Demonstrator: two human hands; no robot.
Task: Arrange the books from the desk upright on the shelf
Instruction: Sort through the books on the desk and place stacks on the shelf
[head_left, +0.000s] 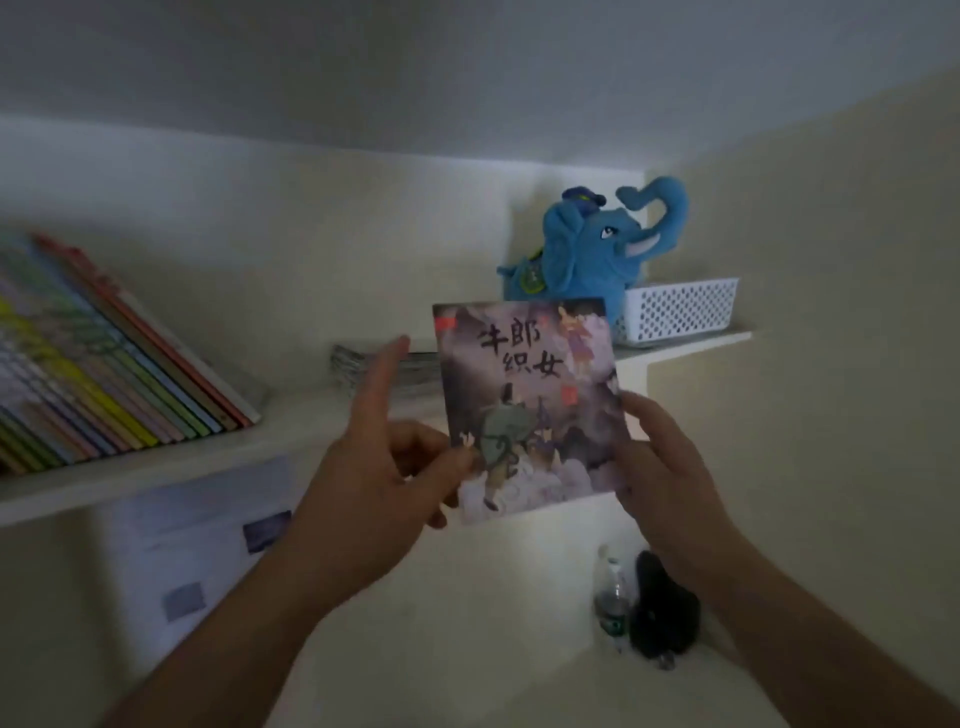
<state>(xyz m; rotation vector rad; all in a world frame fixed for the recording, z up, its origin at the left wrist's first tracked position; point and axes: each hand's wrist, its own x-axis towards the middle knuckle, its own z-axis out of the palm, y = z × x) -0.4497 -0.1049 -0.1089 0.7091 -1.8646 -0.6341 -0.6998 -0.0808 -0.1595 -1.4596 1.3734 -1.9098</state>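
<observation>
Both hands hold a picture book up in front of the shelf

The left hand (384, 467) pinches the picture book (530, 410) at its left edge, forefinger straight up; the right hand (670, 467) grips its right edge. On the shelf (218, 457) a row of books (104, 353) leans left, a flat stack (384, 369) lies behind, and a blue plush elephant (592, 244) sits beside a white basket (680, 309).

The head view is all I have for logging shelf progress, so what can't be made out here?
- Flat stack on the shelf: mostly hidden behind the left hand and the held book.
- Leaning row of books: cut by the left edge, spines blurred.
- Desk: out of frame.
</observation>
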